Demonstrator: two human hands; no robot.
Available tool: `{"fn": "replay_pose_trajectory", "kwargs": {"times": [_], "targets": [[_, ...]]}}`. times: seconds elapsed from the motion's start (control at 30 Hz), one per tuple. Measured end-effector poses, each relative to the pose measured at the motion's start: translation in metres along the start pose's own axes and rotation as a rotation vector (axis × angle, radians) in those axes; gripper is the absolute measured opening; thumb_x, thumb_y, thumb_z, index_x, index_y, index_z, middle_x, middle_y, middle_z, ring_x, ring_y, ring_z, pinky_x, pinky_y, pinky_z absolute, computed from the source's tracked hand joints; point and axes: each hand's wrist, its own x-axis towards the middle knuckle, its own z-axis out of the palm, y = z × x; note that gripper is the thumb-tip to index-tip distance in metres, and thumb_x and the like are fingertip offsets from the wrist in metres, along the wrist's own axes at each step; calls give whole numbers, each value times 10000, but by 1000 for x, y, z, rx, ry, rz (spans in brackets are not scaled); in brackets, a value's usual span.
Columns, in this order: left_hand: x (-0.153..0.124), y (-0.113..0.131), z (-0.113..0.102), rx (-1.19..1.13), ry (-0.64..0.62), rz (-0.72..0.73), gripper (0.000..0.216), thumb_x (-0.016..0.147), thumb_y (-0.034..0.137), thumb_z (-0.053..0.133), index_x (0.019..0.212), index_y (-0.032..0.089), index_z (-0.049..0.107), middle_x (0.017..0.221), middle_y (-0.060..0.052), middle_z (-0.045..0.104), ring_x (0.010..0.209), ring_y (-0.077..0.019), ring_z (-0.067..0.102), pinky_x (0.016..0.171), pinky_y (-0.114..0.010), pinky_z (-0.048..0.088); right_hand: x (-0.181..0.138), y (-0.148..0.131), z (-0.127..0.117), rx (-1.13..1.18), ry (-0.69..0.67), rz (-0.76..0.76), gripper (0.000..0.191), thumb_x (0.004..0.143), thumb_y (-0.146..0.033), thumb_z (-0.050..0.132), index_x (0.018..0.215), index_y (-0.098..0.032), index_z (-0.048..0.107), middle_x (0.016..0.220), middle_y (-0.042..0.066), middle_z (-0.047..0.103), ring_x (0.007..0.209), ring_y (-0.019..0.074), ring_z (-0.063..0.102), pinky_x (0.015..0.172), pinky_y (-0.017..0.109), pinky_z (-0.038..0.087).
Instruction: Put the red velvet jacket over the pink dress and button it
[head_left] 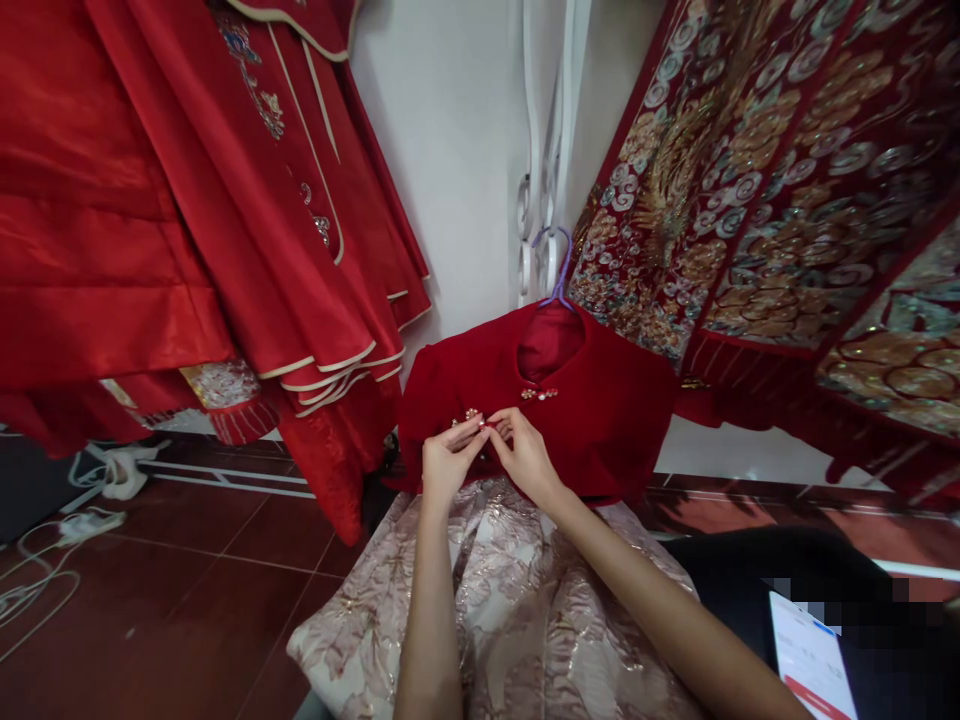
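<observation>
A dark red velvet jacket [615, 410] hangs from a purple hanger [559, 275] in front of me. At its neckline is a beaded frog button [540, 395]. Lower on the jacket's front, another beaded frog button [471, 413] shows just above my fingers. My left hand [452, 460] is closed in a pinch at this lower fastener. From the other side my right hand [521, 452] also pinches there, its fingertips meeting those of the left. The fingertips partly cover the small piece between them. Under my forearms spreads a pale pink brocade skirt [517, 600] with a floral pattern.
Red satin garments [247, 230] with cream piping hang at the left. Heavily embroidered red garments [750, 200] hang at the right. A white metal rack [529, 200] stands behind the jacket. A phone [810, 650] lies at the lower right; white cables [45, 570] trail over the tiled floor.
</observation>
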Motion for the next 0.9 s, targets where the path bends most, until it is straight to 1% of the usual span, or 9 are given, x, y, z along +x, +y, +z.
{"fn": "replay_pose_trajectory", "kwargs": {"times": [0.1,0.23,0.43,0.57,0.73,0.9], "targets": [[0,1,1,-2,25,10,378,684,298,756,1011,114,720,1041,-112,719,975,-243,689,943,-387,537,-3,-2,-1,27,9,-5,77,910,-249,496,964,-200,519,903,43,593,784,158,589,753,303,501],[-1,3,0,10,10,23,359,695,303,750,1000,116,723,1028,-109,725,953,-236,696,922,-375,549,-5,-5,-2,37,29,4,98,915,-281,495,965,-202,524,905,45,600,778,159,593,747,304,501],[-2,1,-1,90,30,73,306,726,311,722,968,123,732,991,-103,736,907,-223,707,880,-355,567,-5,-5,-1,39,49,-1,98,915,-278,492,966,-203,530,898,44,602,792,162,595,755,306,501],[-2,0,-3,134,14,98,292,749,317,700,969,128,732,982,-99,739,884,-211,711,855,-335,572,-4,-5,-1,43,36,2,92,919,-274,487,954,-200,530,889,41,597,781,156,593,742,296,500],[-2,1,-6,182,13,114,257,758,326,685,916,130,737,918,-89,749,826,-200,714,821,-320,573,-4,-5,-2,22,37,0,93,918,-276,493,945,-195,528,882,39,592,773,153,588,736,290,494],[-3,3,-5,191,1,125,246,764,328,675,910,137,728,919,-85,746,831,-192,707,824,-312,562,-3,-4,-2,10,36,2,86,919,-266,482,947,-197,527,899,47,591,781,158,586,748,304,501]]}}
